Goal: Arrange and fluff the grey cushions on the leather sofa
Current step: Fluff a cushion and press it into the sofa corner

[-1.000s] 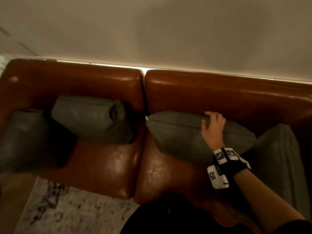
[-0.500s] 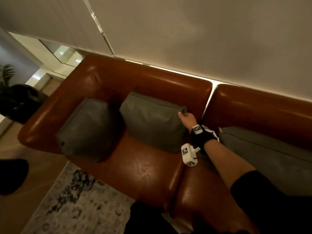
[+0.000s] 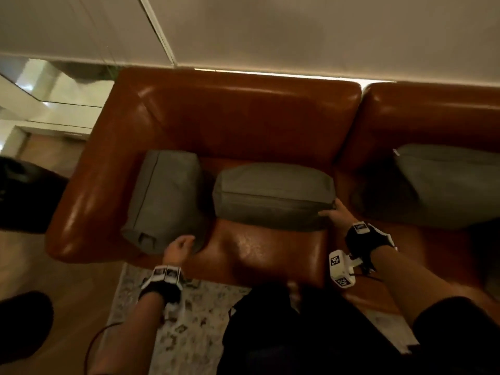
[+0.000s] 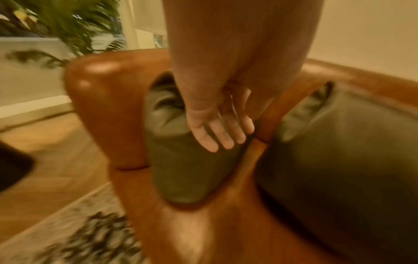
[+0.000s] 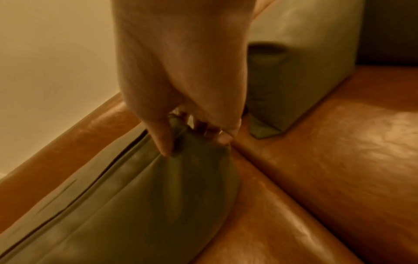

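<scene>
Three grey cushions sit on the brown leather sofa (image 3: 243,125). The left cushion (image 3: 165,198) leans by the armrest; my left hand (image 3: 181,246) hovers at its front corner with fingers straight (image 4: 217,132), holding nothing. The middle cushion (image 3: 273,193) lies along the backrest. My right hand (image 3: 334,213) pinches its right end corner (image 5: 199,142) between thumb and fingers. The right cushion (image 3: 446,182) rests on the neighbouring seat.
A patterned rug (image 3: 194,320) and wooden floor (image 3: 67,280) lie before the sofa. A potted plant (image 4: 68,23) stands past the left armrest. A dark object (image 3: 21,193) sits at the left edge. The wall runs behind the backrest.
The view swung to face the left seat. My left hand came into view and reached the left cushion's corner. My right hand kept hold of the middle cushion's right end.
</scene>
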`<action>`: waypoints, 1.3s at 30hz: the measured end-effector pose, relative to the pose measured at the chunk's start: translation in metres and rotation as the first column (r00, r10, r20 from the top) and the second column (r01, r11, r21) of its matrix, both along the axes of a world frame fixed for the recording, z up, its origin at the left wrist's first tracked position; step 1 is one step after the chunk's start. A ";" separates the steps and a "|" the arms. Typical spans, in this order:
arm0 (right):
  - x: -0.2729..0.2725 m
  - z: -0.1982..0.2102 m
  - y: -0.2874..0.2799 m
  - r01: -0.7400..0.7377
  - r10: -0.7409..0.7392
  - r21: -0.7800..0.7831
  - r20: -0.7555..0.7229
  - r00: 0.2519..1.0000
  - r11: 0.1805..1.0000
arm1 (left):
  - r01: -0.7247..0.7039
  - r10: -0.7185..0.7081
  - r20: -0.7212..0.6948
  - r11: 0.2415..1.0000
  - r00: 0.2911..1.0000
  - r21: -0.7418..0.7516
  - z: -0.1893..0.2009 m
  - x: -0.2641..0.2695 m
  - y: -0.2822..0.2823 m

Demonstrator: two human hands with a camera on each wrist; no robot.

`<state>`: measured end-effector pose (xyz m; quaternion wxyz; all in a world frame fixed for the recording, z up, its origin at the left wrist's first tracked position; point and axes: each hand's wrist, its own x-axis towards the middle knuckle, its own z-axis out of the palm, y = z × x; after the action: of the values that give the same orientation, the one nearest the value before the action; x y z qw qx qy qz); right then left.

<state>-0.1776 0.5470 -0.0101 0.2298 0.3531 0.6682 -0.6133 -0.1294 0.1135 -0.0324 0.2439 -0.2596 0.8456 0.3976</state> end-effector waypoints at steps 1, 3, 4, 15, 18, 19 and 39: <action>0.007 0.000 -0.004 0.036 -0.035 -0.006 0.034 0.999 0.999 | 0.004 -0.003 -0.013 0.997 1.000 0.082 0.022 -0.019 0.023; 0.017 -0.004 -0.007 0.098 -0.099 0.014 0.083 0.992 0.995 | -0.045 0.054 -0.046 0.983 0.997 0.179 0.023 -0.060 0.052; 0.020 -0.005 -0.007 0.134 -0.134 0.015 0.092 0.987 0.991 | -0.077 0.086 -0.030 0.971 0.996 0.225 0.011 -0.079 0.062; 0.015 -0.022 0.023 -0.025 0.009 0.134 0.115 0.993 0.991 | -0.065 0.042 0.195 0.992 0.980 0.113 -0.023 -0.140 0.082; -0.007 -0.025 0.030 -0.157 0.124 0.239 0.146 0.981 0.958 | -0.054 0.045 0.250 0.998 0.967 0.032 -0.014 -0.156 0.093; -0.015 -0.026 0.032 -0.181 0.145 0.266 0.149 0.978 0.947 | -0.057 0.049 0.263 0.998 0.964 0.022 -0.008 -0.162 0.099; -0.019 0.055 0.126 0.097 -0.120 -0.117 -0.205 0.971 0.988 | -0.118 0.122 0.006 0.939 0.992 0.322 0.059 -0.205 0.101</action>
<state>-0.1970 0.6727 0.0447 0.1419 0.3089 0.6350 -0.6936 -0.3347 0.2149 0.0262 0.2526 -0.2646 0.7536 0.5461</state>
